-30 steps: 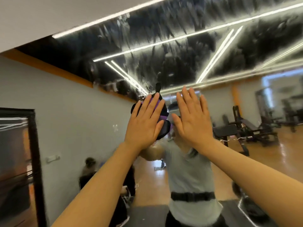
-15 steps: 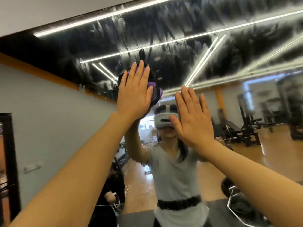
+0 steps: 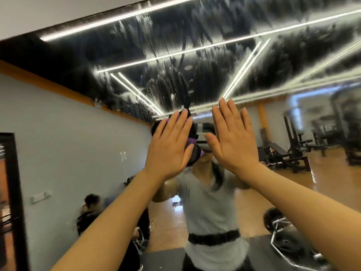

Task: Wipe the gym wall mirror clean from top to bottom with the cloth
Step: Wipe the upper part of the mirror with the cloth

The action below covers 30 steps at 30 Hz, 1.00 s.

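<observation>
The gym wall mirror (image 3: pixel 195 55) fills the view, its upper part streaked with whitish smears. My left hand (image 3: pixel 168 147) presses a dark purple-and-black cloth (image 3: pixel 192 141) flat against the glass at mid-height, fingers spread; most of the cloth is hidden under the palm. My right hand (image 3: pixel 233 137) rests flat and open on the glass just to the right, holding nothing. Between the arms, the mirror reflects a person in a grey shirt.
The mirror's top edge meets a white wall (image 3: pixel 48 12) at the upper left. A dark frame (image 3: pixel 13 192) stands at the far left. Reflected are weight benches (image 3: pixel 287 155), a barbell plate (image 3: pixel 273 220), a wooden floor and a seated person (image 3: pixel 91 208).
My left hand with the cloth went up the glass, then came back down level with my right hand. The right hand stayed flat in about the same place.
</observation>
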{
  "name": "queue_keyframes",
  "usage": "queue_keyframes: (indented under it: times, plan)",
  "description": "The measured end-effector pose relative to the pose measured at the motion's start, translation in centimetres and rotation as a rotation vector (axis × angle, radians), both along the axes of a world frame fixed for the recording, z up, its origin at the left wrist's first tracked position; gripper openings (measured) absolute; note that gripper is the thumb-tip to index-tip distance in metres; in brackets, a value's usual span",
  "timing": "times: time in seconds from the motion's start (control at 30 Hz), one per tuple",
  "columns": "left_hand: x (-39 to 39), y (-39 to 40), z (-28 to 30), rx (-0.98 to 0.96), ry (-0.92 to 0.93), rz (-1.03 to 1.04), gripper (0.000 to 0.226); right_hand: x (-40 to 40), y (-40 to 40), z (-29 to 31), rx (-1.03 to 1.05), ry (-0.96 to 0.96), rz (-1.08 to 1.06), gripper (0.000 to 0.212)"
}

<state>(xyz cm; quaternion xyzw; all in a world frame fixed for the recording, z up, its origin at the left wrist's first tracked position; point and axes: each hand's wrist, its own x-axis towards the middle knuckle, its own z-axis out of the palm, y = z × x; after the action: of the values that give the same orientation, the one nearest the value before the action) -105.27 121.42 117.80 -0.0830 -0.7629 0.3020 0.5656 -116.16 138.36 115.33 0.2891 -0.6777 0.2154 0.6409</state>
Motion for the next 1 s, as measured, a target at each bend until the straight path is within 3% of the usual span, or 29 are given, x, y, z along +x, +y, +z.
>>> queue_keyframes:
  times: [0.2,0.5,0.73,1.0]
  plan:
    - [-0.4,1.4,6.0,0.115,0.137,0.067,0.063,-0.1,0.0,0.1,-0.007,0.031,0.010,0.075]
    - [-0.3,0.3,-0.4,0.159,0.197,0.052,0.070,0.0,0.0,-0.1,-0.011,0.024,0.022,0.075]
    - [-0.7,1.2,3.5,0.225,0.191,0.044,0.072,-0.2,0.0,-0.1,-0.015,0.024,0.030,0.074]
    - [-1.0,1.0,4.2,0.244,0.164,0.027,0.069,-0.5,-0.1,-0.1,-0.013,0.033,0.028,0.074]
